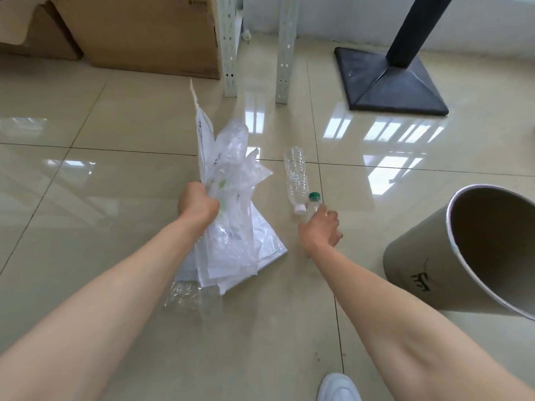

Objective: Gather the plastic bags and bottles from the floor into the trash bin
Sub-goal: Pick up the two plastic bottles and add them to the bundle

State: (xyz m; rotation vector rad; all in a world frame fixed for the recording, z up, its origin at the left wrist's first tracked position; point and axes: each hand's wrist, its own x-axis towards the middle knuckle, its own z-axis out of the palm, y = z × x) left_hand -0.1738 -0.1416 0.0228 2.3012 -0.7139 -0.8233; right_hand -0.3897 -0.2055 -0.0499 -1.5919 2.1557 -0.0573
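My left hand (pixel 197 203) is shut on a bundle of clear and white plastic bags (pixel 228 180), held up off the tiled floor with the lower ends hanging down. My right hand (pixel 321 228) grips a small clear bottle with a green cap (pixel 314 201) just above the floor. Touching that bottle lies a second clear bottle with a white cap (pixel 296 178), flat on the tiles. The beige trash bin (pixel 417 273) stands at the right, tilted toward me in the view, its inside looking bare. A small crumpled clear bag (pixel 185 295) lies on the floor below the bundle.
Cardboard boxes (pixel 139 33) stand at the back left. Two perforated metal shelf legs (pixel 285 50) rise behind the bags. A black square table base with its post (pixel 388 82) sits at the back right. My white shoe (pixel 338 387) shows at the bottom edge.
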